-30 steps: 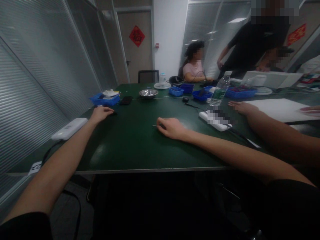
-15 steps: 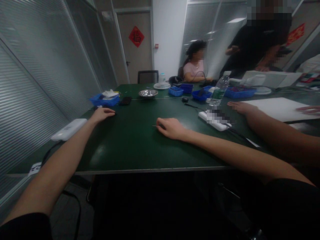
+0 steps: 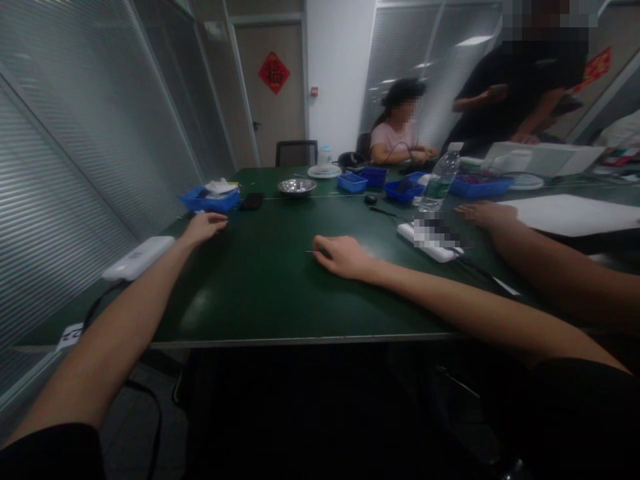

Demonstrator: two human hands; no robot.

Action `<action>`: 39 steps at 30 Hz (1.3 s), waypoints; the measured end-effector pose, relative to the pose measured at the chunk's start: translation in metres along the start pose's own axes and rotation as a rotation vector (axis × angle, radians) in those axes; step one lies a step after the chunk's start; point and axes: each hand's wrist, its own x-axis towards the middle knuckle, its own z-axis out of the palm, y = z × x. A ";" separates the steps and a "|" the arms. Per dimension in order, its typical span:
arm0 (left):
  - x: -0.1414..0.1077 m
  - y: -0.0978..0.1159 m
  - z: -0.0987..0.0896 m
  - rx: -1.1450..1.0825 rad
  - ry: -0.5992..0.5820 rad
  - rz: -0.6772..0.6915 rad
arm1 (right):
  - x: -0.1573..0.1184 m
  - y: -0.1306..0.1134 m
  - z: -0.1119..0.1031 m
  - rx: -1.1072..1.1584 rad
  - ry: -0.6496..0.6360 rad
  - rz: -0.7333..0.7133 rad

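Note:
My left hand (image 3: pixel 204 227) is over the far left of the green table (image 3: pixel 240 287), its thumb and fingertips brought together in a pinch. A tiny pale speck shows at those fingertips, too small to name. Near the table's middle, my right hand (image 3: pixel 343 257) is curled closed with its side toward the tabletop. From its thumb and finger a thin, pale, needle-like piece (image 3: pixel 309 251) sticks out to the left; the rest of it is hidden in the hand. The two hands are well apart.
Beyond my left hand stand a blue basket (image 3: pixel 210 199) with tissue and a dark phone-like object (image 3: pixel 251 201). A metal bowl (image 3: pixel 297 187) sits further back. Rightward are a power strip (image 3: pixel 430 241), a water bottle (image 3: pixel 440 180) and another person's arm (image 3: pixel 540 247).
My left hand has shifted very slightly left and up, and its fingertips show a pale speck. My right hand keeps its place. Another person's hand has left the white sheet at right.

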 end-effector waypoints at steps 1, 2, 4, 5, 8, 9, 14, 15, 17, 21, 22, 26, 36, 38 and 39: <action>0.000 0.000 0.000 -0.019 0.007 -0.004 | 0.000 0.000 0.000 0.000 0.004 -0.003; 0.000 0.000 0.001 -0.033 0.012 0.001 | 0.000 0.000 0.000 -0.002 0.009 -0.004; 0.002 -0.002 0.001 -0.028 0.030 0.024 | 0.000 0.000 0.001 -0.008 0.015 -0.004; 0.003 -0.004 0.001 -0.017 0.039 0.036 | 0.001 0.001 0.001 -0.011 0.011 -0.004; 0.008 -0.011 0.002 -0.008 0.051 0.051 | 0.001 0.001 0.003 -0.015 0.013 -0.010; 0.010 -0.013 0.002 -0.014 0.050 0.053 | 0.001 0.001 0.003 -0.016 0.020 -0.014; 0.019 -0.024 0.002 0.035 0.046 0.065 | 0.001 0.001 0.003 -0.005 0.031 -0.025; 0.020 -0.025 0.002 0.044 0.039 0.073 | 0.000 0.001 0.002 0.000 0.027 -0.026; 0.020 -0.026 0.002 0.049 0.028 0.100 | 0.000 0.000 0.001 0.003 0.021 -0.023; 0.016 -0.023 0.004 0.060 0.079 0.161 | 0.001 0.001 0.001 -0.001 0.008 -0.017; 0.015 -0.022 0.005 0.046 0.088 0.170 | 0.001 0.002 0.002 -0.002 0.008 -0.016; 0.010 -0.017 0.008 -0.136 0.056 0.171 | 0.002 0.003 0.004 -0.002 0.013 -0.019; 0.003 -0.005 0.014 -0.364 0.016 0.084 | 0.002 0.003 0.003 -0.004 0.016 -0.029; 0.004 -0.005 0.014 -0.316 0.024 0.094 | 0.002 0.002 0.004 -0.014 0.017 -0.027; 0.005 -0.006 0.013 -0.276 0.027 0.106 | 0.002 0.002 0.004 -0.020 0.018 -0.026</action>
